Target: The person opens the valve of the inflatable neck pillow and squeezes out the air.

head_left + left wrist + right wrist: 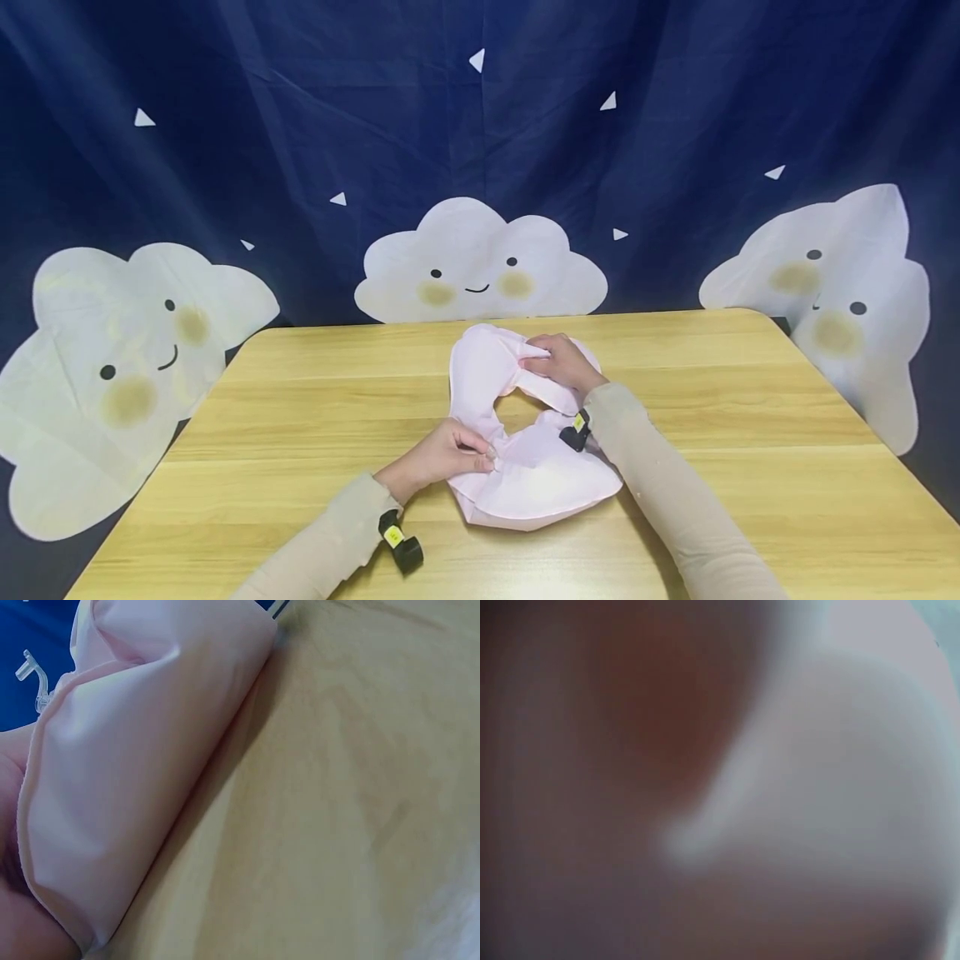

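Observation:
A pale pink inflatable neck pillow lies on the table, partly puffed and creased, curved round a central gap. At its near left part, my left hand pinches the inner edge between thumb and fingers. My right hand grips a fold at the far right part, and the fingers' undersides are hidden. In the left wrist view, a clear plastic valve with its cap flipped out sticks up beside the pillow's seam. The right wrist view is blurred, with pale fabric filling much of it.
The wooden table has rounded far corners. Behind it hangs a dark blue curtain printed with smiling clouds and small white triangles. Each wrist bears a black strap, and the left strap hangs close over the table.

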A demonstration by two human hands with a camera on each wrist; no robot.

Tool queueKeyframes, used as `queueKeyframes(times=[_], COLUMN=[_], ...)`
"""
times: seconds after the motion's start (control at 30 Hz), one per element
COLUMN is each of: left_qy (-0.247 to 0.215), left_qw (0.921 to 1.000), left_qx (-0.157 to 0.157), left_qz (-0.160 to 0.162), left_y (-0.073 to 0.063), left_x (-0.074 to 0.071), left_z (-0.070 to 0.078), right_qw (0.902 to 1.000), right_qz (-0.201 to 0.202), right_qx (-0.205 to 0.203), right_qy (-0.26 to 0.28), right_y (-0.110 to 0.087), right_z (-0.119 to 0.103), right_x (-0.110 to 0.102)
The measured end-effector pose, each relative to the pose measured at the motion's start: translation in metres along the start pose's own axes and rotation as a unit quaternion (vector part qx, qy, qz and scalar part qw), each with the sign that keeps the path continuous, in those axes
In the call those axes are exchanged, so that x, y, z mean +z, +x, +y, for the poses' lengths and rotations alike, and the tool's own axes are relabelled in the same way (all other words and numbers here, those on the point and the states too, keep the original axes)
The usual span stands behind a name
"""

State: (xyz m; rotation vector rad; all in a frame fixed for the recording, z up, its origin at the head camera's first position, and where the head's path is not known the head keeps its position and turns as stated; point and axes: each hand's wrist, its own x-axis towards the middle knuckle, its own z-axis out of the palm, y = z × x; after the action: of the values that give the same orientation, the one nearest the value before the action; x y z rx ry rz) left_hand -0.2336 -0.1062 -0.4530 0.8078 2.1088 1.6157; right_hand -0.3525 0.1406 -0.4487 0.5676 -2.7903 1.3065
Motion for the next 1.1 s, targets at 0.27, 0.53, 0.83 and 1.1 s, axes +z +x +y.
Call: queueKeyframes(times=[0.27,0.53,0.83,1.1], left_qy=[-0.002,-0.009,-0.004,-0.007], left_qw=[0.9996,0.9987,0.9990,0.9989], left_qx=[0.026,0.043,0.039,0.040], left_qz=[-0.013,-0.025,-0.022,-0.023], left_y=[-0.001,0.000,0.001,0.000], left_x=[0.000,0.002,0.001,0.001], left_z=[-0.005,-0.006,-0.006,-0.005], right_qw=[0.9988,0.9900,0.9917,0.9939], right_qz=[-0.031,-0.097,-0.093,-0.082], right_qx=[0.011,0.034,0.002,0.006], right_qy=[0.037,0.096,0.089,0.074], right_y=[0.000,-0.005,0.001,0.015], right_z=[0.006,0.002,-0.045,-0.060], right_x=[-0.005,-0.046,-0.088,-0.041])
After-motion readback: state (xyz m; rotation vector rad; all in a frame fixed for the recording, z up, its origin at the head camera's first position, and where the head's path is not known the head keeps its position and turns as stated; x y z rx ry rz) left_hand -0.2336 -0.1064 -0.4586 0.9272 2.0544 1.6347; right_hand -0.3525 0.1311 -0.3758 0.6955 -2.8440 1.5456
